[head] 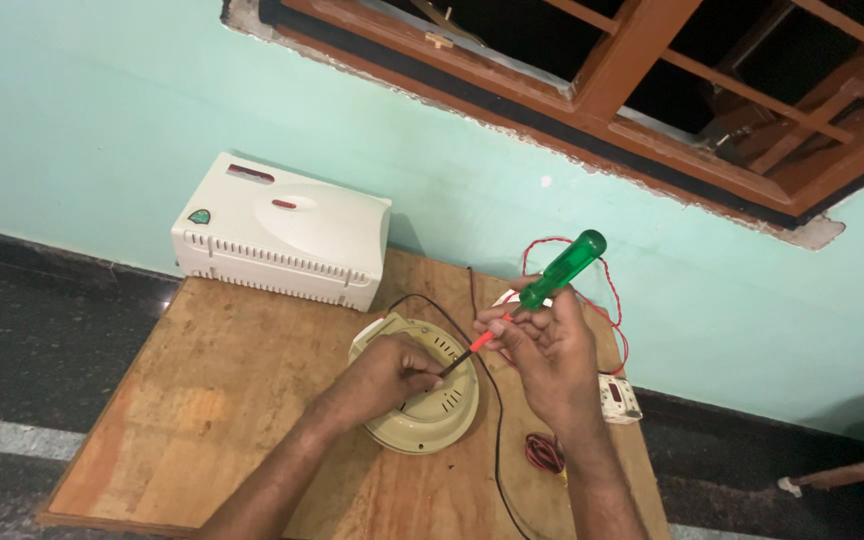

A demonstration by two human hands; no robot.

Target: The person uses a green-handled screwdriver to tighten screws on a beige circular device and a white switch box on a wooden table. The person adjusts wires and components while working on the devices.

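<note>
My right hand (550, 352) holds a screwdriver with a clear green handle (564, 268) and an orange-sleeved shaft, tip angled down to the left. The tip meets a round cream-coloured plastic housing (430, 418) lying on the wooden table (212, 400). My left hand (384, 375) rests on top of that housing, fingers curled at the spot where the screwdriver tip sits. A black wire (496, 410) runs from the housing toward the table's front edge.
A white box-shaped electrical unit (282, 232) with vent slots stands at the table's back left against the green wall. Red wire (612, 300) loops behind my right hand; a white switch block (619, 398) and a small red wire coil (545, 452) lie at the right.
</note>
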